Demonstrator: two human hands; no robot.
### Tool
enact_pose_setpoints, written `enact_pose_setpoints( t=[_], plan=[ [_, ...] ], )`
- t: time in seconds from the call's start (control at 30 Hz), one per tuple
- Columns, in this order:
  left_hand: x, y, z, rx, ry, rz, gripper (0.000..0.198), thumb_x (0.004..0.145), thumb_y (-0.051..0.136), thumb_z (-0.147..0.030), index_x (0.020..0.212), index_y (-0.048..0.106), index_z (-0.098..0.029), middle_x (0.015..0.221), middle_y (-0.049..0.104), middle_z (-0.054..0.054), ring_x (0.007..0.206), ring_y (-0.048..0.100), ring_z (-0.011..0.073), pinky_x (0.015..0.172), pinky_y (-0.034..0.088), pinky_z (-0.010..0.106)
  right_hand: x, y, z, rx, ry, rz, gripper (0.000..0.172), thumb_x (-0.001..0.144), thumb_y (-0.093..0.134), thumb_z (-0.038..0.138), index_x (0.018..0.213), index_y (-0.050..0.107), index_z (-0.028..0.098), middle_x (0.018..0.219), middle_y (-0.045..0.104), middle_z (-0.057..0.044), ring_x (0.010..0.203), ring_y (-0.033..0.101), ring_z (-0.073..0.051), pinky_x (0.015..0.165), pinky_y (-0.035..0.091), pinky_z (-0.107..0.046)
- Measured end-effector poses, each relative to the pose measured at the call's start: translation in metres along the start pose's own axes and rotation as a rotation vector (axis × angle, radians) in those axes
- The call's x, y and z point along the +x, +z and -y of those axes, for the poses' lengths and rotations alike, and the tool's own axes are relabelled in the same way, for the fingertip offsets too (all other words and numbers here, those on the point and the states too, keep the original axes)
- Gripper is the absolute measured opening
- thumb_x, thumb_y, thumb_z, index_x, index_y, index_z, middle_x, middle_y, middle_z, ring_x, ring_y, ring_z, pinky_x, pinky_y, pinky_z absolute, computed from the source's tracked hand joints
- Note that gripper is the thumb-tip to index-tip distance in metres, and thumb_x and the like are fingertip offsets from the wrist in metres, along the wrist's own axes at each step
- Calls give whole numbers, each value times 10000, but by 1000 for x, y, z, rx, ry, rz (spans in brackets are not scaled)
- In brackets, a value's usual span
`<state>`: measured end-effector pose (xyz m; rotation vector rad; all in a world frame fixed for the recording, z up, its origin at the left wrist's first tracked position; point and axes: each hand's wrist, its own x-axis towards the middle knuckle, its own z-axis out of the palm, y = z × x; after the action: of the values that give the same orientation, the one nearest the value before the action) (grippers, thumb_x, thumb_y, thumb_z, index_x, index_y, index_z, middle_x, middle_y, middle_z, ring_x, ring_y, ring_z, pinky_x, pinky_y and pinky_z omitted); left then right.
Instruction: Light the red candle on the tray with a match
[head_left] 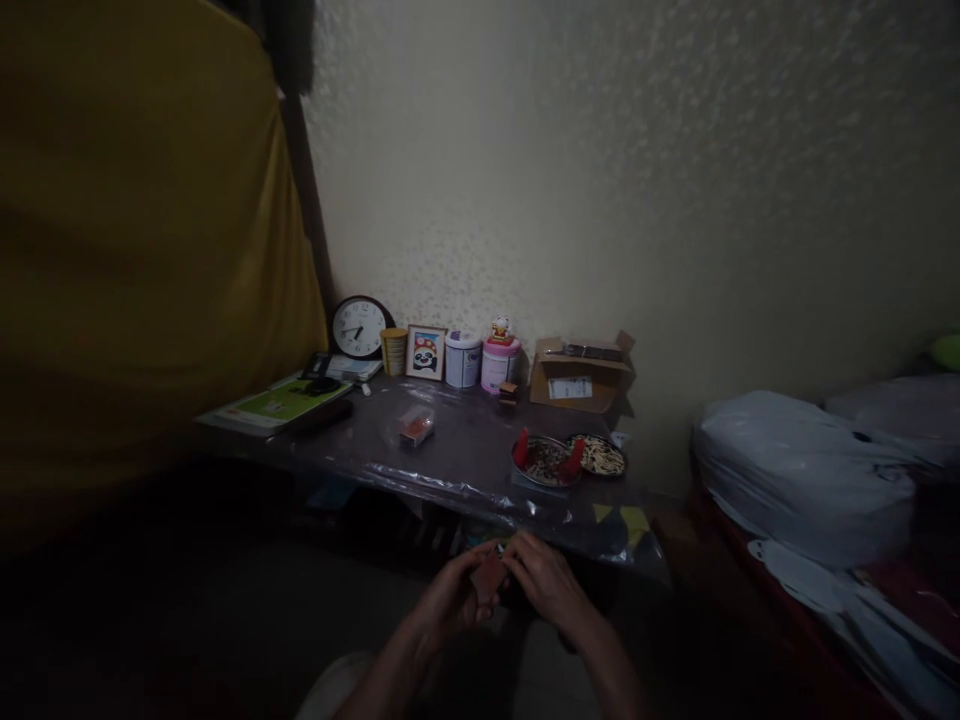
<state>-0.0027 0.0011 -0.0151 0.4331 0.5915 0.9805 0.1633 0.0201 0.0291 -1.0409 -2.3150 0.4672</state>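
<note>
Curling shut, the left hand [450, 597] and right hand [551, 580] pinched a small reddish box [489, 577]. Dimness might have caused a drop.

A deep mustard yellow is shown by the cloth [135, 250] at the left. The wall [637, 180] is coloured cream and flecked all over with pale speckles. A white face within a dark rim is seen on the clock [358, 327]. A black-and-white panda under a red cap is pictured in the frame [425, 352]. The book [281, 402] is coloured bright green, the box [581, 375] cardboard brown, the bundle [795, 470] pale grey-blue. Reddish brown is shown by the small piece [489, 577].
</note>
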Motion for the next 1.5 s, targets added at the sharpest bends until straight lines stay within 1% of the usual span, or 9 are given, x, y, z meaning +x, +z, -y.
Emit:
enact_pose_setpoints(
  t=[0.1,0.27,0.57,0.67,0.83,0.97,1.27,1.5],
  plan=[
    [-2,3,-2,-4,9,-4,509,737,511,-249,1227,402,-165,725,672,83,456,580,136,386,335,191,-1,1,-3,-34,-3,2,167,884,387,196,815,534,234,804,556,0,735,545,-150,666,426,-256],
    [-7,8,-5,-32,27,19,473,744,520,-255,1201,448,-157,728,672,88,472,590,141,384,340,189,-1,-1,-3,-5,8,-11,166,872,406,193,792,546,234,774,563,7,715,547,-147,669,428,-258],
    [-7,8,-7,-18,14,-32,476,748,496,-264,1211,431,-178,719,671,61,451,572,119,382,333,181,-1,-4,0,2,20,-13,165,867,417,190,790,555,238,791,576,3,739,560,-157,690,433,-257],
    [-7,8,-7,-19,7,-30,489,749,490,-271,1223,418,-175,705,669,64,449,566,117,393,336,182,-1,-4,-1,-10,15,2,170,867,409,173,798,552,235,802,572,2,749,557,-155,696,434,-255],
    [-5,2,-5,-38,-4,3,493,751,501,-293,1227,429,-185,736,675,70,467,575,116,407,340,183,-2,-8,4,-11,-10,24,204,863,393,146,843,573,241,839,568,-2,784,559,-153,710,434,-252],
    [-3,0,-4,-47,-14,-6,491,753,493,-284,1227,423,-175,728,674,73,465,580,117,410,349,183,-2,-11,8,10,-29,29,239,850,390,121,868,592,248,855,567,0,791,559,-144,724,432,-243],
    [-6,4,-6,-78,-18,-16,498,767,468,-278,1244,383,-163,705,684,84,449,584,128,386,354,178,-3,-8,3,21,-23,27,245,803,443,85,880,618,238,865,557,-5,810,552,-136,730,430,-230],
    [-7,6,-7,-108,19,-19,467,756,489,-250,1210,426,-164,727,690,81,465,595,125,402,377,179,-3,-9,4,42,-11,20,241,802,449,92,893,617,239,865,564,-9,812,559,-144,726,438,-242]
  ],
)
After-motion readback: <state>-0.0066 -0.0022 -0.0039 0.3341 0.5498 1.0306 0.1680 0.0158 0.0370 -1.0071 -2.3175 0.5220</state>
